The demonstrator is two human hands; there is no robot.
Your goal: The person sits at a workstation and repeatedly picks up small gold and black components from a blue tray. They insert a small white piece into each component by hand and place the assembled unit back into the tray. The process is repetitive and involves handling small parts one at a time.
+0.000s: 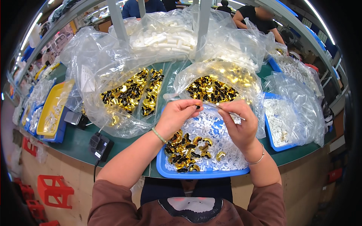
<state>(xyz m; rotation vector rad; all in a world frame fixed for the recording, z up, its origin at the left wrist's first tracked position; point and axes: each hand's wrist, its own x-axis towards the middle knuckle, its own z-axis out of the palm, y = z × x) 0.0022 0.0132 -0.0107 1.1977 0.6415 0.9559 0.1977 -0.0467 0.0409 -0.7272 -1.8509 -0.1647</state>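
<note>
Above a blue tray [203,174], both of my hands are raised close together. My left hand [181,113] pinches a small black-and-gold part [198,107] between thumb and fingertips. In my right hand [239,118] is a thin metal tool that looks like tweezers [212,105], its tip pointing at the part; the tip itself is too small to make out. Inside the tray, shiny gold-and-black curved pieces [184,152] lie heaped at the left, and small white and clear pieces [230,154] fill the rest.
Open plastic bags of gold-and-black pieces [130,92] [211,88] stand behind the tray. Farther back is a bag of white tubes [169,41]. A blue tray [277,145] sits right, a yellow tray [49,132] left, near a black power adapter [100,145]. Metal posts [204,30] rise behind.
</note>
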